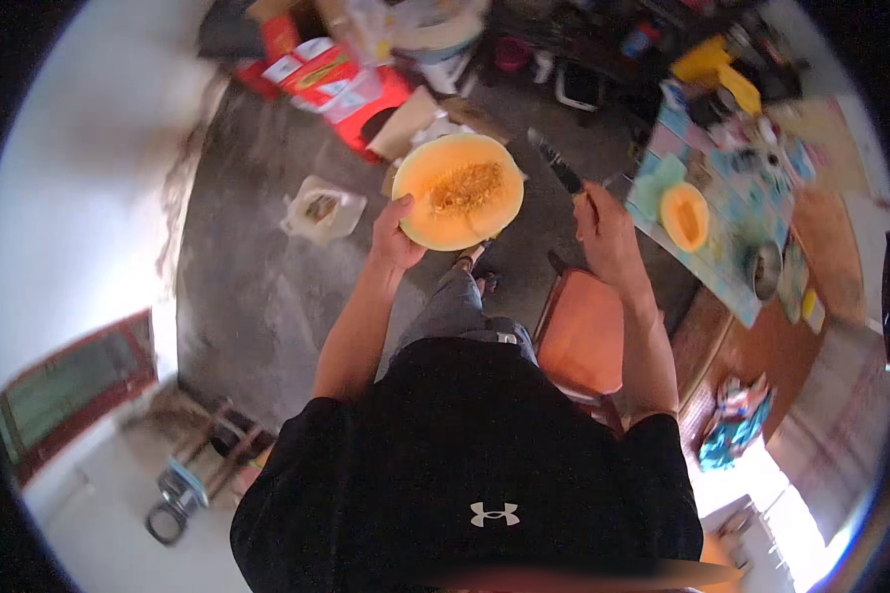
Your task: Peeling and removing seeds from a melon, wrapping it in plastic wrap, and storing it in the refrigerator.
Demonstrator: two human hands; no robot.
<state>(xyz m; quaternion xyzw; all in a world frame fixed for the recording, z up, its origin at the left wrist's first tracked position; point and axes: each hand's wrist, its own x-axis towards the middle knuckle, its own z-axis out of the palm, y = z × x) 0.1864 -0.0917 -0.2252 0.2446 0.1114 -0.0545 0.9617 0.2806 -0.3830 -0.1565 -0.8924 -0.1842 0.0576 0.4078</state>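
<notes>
My left hand (pixel 398 235) grips a halved melon (pixel 445 222) by its near left edge. The cut face is turned up, orange, with a mass of seeds and pulp in the middle. In my right hand (pixel 603 225) is a knife (pixel 558 166), its dark blade pointing up and to the left, apart from the melon. On the table at the right lies another melon half (pixel 684 217), its hollow free of seeds.
A table with a patterned cover (pixel 653 158) stands at the right, bearing a metal bowl (pixel 764 269) and clutter. An orange-brown chair (pixel 583 331) is beside my right leg. An open white bag (pixel 323 210) sits on the grey floor; red boxes (pixel 351 99) are beyond.
</notes>
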